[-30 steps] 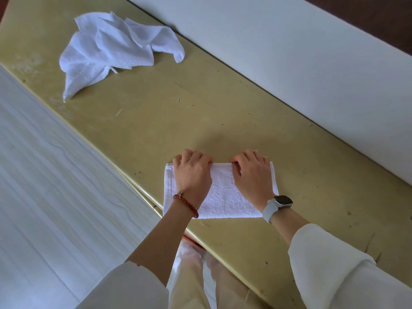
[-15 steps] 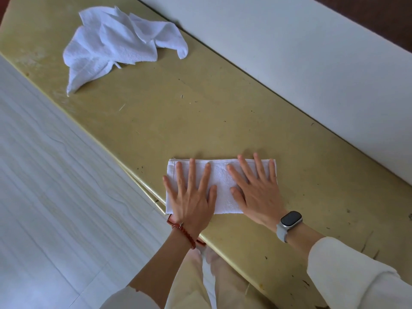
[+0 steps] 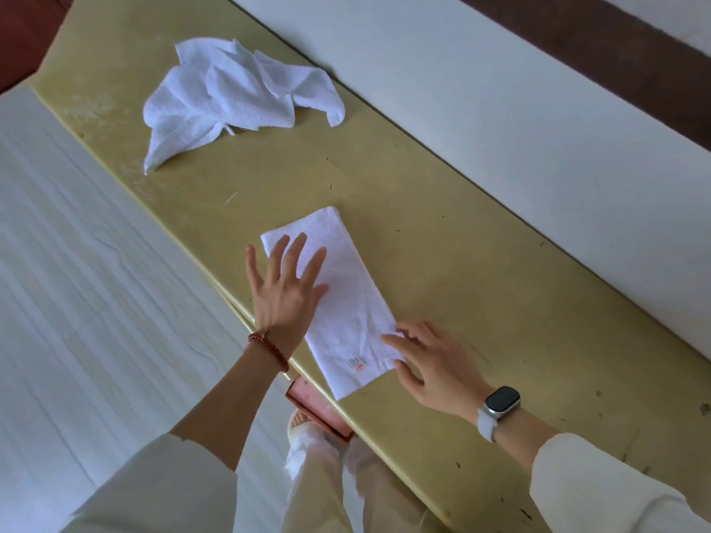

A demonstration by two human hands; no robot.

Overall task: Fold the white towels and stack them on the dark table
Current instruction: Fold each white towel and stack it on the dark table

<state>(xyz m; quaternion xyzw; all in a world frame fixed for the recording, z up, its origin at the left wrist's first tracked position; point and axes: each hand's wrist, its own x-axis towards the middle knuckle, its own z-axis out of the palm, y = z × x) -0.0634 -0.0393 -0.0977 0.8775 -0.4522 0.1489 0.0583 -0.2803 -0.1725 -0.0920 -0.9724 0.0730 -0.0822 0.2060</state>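
A folded white towel (image 3: 348,302) lies as a long narrow strip on the yellow table (image 3: 481,286), its near end at the table's front edge, with a small red mark near that end. My left hand (image 3: 286,288) lies flat with spread fingers on the towel's left side. My right hand (image 3: 431,361) touches the towel's near right corner with straight fingers. A crumpled white towel (image 3: 231,98) lies unfolded at the far left of the table.
A white wall panel (image 3: 500,109) runs along the table's far side. Pale floor (image 3: 96,302) lies to the left. A reddish box (image 3: 319,411) sits under the table edge by my legs. A dark red surface (image 3: 23,32) shows at top left.
The towel has turned from lying crosswise to lying lengthwise away from me. My hands went from curled on its far edge, to flat, to now spread at its side and near corner.
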